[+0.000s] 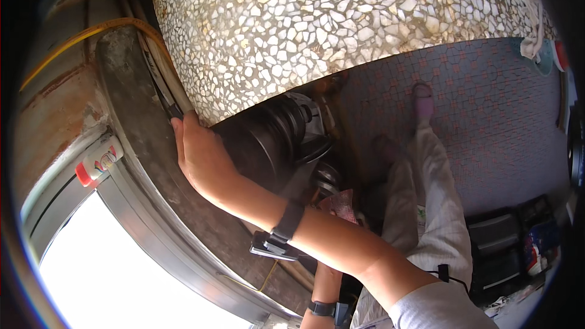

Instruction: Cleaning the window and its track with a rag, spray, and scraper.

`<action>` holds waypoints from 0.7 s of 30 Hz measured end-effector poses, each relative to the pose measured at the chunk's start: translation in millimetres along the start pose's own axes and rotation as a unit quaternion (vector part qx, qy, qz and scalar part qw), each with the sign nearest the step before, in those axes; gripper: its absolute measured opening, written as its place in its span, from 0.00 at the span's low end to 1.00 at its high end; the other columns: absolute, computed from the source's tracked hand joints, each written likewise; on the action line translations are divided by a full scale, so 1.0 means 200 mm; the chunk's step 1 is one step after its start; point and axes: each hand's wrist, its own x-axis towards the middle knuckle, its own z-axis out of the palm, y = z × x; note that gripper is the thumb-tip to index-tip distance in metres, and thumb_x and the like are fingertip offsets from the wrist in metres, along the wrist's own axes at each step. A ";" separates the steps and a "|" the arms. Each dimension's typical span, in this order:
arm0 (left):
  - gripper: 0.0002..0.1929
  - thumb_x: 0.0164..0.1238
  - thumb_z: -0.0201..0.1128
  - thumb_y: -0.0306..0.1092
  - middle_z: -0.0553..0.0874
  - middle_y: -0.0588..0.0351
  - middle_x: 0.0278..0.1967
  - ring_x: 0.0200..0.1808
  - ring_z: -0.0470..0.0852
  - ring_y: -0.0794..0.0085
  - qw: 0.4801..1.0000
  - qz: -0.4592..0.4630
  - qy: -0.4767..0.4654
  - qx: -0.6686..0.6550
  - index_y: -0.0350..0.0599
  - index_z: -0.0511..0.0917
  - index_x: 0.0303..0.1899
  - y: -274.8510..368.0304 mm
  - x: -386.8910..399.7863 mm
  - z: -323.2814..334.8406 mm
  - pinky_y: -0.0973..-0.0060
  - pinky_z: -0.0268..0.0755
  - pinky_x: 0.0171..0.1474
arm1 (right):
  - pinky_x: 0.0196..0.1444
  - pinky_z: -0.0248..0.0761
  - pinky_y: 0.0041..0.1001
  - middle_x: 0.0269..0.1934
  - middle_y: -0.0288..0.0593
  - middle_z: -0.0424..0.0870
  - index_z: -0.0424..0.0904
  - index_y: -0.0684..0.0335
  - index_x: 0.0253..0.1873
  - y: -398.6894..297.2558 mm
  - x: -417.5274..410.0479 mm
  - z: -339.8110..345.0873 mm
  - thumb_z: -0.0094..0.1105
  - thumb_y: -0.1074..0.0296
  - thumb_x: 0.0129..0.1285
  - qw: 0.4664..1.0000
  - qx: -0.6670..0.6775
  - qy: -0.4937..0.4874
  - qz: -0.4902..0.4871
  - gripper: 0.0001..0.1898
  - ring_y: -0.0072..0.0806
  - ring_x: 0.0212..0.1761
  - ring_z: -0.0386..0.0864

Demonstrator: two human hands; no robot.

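Observation:
My right hand [201, 148] reaches across to the left, its fingers closed around the black handle [174, 111] of a narrow, knife-like tool. Its thin strip [153, 68] lies in the gap beside the pale speckled terrazzo slab [292, 32]. Lower down, my left hand [335, 215] is mostly hidden behind my right forearm. It appears to hold a pinkish patterned piece [341, 203], whose material I cannot make out. Dark round metal vessels [267, 135] stand between the hands and the slab's edge. Black bands circle both wrists.
A worn ledge [137, 100] and metal window frame [137, 219] run along the left. On the frame lies a white bottle with red cap [101, 160]. A yellow hose [87, 34] bends over the ledge. Black crates [496, 233] and a teal container [541, 61] are at right.

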 end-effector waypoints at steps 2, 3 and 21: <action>0.29 0.82 0.51 0.52 0.73 0.53 0.66 0.65 0.70 0.67 1.000 0.001 0.005 0.000 0.44 0.64 0.73 0.02 -0.01 0.00 0.68 0.60 0.68 | 0.20 0.69 0.49 0.20 0.60 0.78 0.67 0.68 0.41 0.04 -0.09 -0.01 0.49 0.65 0.80 1.000 0.019 0.004 0.003 0.12 0.57 0.23 0.81; 0.29 0.82 0.51 0.52 0.74 0.53 0.65 0.64 0.70 0.67 1.000 0.001 0.004 0.001 0.44 0.64 0.72 0.02 0.00 0.01 0.68 0.60 0.68 | 0.19 0.68 0.48 0.20 0.60 0.79 0.67 0.68 0.40 0.06 -0.14 -0.02 0.49 0.66 0.80 0.999 0.039 0.009 0.003 0.12 0.56 0.23 0.81; 0.28 0.79 0.56 0.53 0.79 0.55 0.60 0.58 0.76 0.69 1.000 0.009 0.006 0.027 0.43 0.70 0.69 0.04 -0.02 0.05 0.70 0.67 0.63 | 0.21 0.76 0.47 0.19 0.58 0.80 0.68 0.69 0.43 0.10 -0.19 -0.16 0.47 0.65 0.80 0.996 -0.071 -0.051 -0.009 0.12 0.56 0.22 0.83</action>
